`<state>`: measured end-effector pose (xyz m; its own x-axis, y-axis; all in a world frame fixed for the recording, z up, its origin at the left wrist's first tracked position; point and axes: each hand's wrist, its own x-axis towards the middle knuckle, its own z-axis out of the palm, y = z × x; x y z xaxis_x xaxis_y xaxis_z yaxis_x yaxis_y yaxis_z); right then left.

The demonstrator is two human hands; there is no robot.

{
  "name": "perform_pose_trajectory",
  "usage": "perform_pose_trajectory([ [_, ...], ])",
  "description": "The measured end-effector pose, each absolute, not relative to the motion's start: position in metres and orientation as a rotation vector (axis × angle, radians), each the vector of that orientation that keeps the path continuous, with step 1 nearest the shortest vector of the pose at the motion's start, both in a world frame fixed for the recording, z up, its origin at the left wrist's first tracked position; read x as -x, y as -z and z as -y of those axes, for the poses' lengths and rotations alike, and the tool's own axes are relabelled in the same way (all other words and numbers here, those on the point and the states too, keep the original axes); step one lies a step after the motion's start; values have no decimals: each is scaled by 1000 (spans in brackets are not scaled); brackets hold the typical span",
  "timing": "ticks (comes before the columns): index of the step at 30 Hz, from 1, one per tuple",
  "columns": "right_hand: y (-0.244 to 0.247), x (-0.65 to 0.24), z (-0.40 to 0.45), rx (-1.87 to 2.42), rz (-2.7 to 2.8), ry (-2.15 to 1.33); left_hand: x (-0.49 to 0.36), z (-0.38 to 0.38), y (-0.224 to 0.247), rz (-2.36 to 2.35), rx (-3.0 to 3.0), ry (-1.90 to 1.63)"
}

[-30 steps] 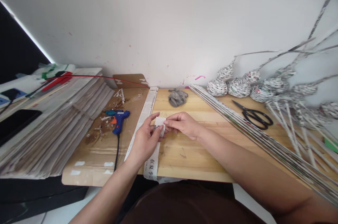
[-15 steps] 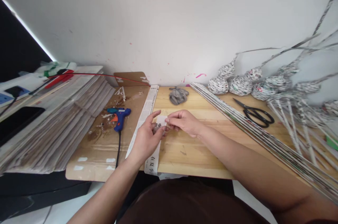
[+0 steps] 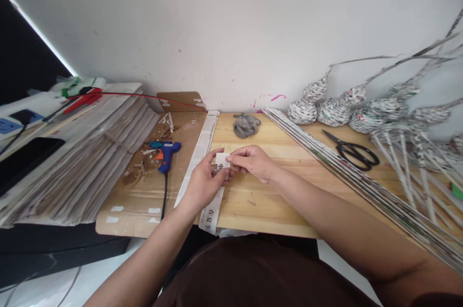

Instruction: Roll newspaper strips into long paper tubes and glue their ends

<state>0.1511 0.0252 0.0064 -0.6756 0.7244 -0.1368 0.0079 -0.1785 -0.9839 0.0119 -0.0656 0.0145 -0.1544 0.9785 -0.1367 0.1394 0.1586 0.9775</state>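
Between my two hands is a strip of printed newspaper (image 3: 223,159), its upper end raised off the table and its lower part trailing toward the front edge. My left hand (image 3: 205,181) is closed on it, thumb over the printed face and fingers behind. With thumb and forefinger, my right hand (image 3: 251,162) pinches the strip's upper right corner. Another long newspaper strip (image 3: 204,140) lies flat just left of the hands. A crumpled grey cloth (image 3: 246,126) sits beyond them on the wooden table (image 3: 275,201).
Left are a blue glue gun (image 3: 166,156) on stained cardboard (image 3: 139,201), a stack of newspaper sheets (image 3: 119,138) and a black phone (image 3: 32,160). Right lie rolled paper sticks (image 3: 325,157), black scissors (image 3: 356,153) and several woven paper gourd shapes (image 3: 303,111) against the wall.
The top of the strip stands up a little more between my fingers, showing more of its blank end. Both hands keep their hold. The whole view has shifted slightly.
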Motion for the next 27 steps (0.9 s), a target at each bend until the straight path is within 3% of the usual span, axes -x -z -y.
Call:
perform_pose_trajectory([
  [27, -13, -148, -12, 802, 1425, -1901, -21, 69, -9, -1444, -987, -1220],
])
